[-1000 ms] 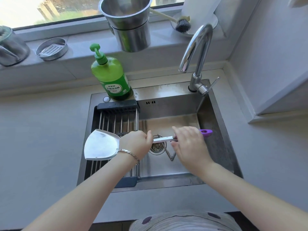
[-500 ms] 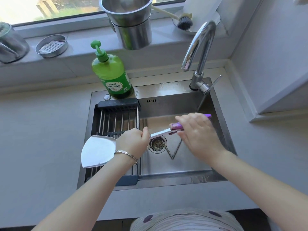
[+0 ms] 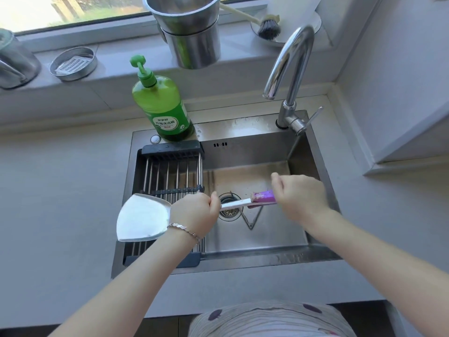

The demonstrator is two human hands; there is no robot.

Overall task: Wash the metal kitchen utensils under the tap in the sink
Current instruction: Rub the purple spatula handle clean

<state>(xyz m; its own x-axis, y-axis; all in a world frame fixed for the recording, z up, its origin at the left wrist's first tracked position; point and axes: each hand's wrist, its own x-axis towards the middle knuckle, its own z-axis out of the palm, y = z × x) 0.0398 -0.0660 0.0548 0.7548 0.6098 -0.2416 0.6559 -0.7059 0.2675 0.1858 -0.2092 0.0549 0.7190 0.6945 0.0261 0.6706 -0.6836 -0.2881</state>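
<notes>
Spatula: I see the spatula (image 3: 233, 205) held in the air low over the sink (image 3: 243, 128), above the drain (image 3: 228, 211).
Long axis: it runs left to right across the basin. The metal blade (image 3: 143, 217) is at the left end, over the rack (image 3: 170, 171), and the purple handle (image 3: 263, 197) is at the right end, a touch higher.
Left hand: my left hand (image 3: 194, 212) is wrapped in a fist round the neck just beside the blade, knuckles up, so it carries the heavy end.
Right hand: my right hand (image 3: 301, 198) is curled over the far end of the purple handle, as far as I can see. The tip of the handle is hidden under it.
Tap: the tap (image 3: 290, 69) stands at the back right corner. Its mouth hangs behind the handle end and well to the right of the blade, and I see no water falling from it.
Lever: the lever (image 3: 313, 115) sticks out to the right of the tap's base, nearer my right hand than my left.
Next move, my guess: the right hand lets go and reaches back for the lever. The left then slides the whole thing right and back until the blade sits under the mouth.
Around: the soap bottle (image 3: 161, 105) stands on the rim behind the rack, nearer my left hand.
</notes>
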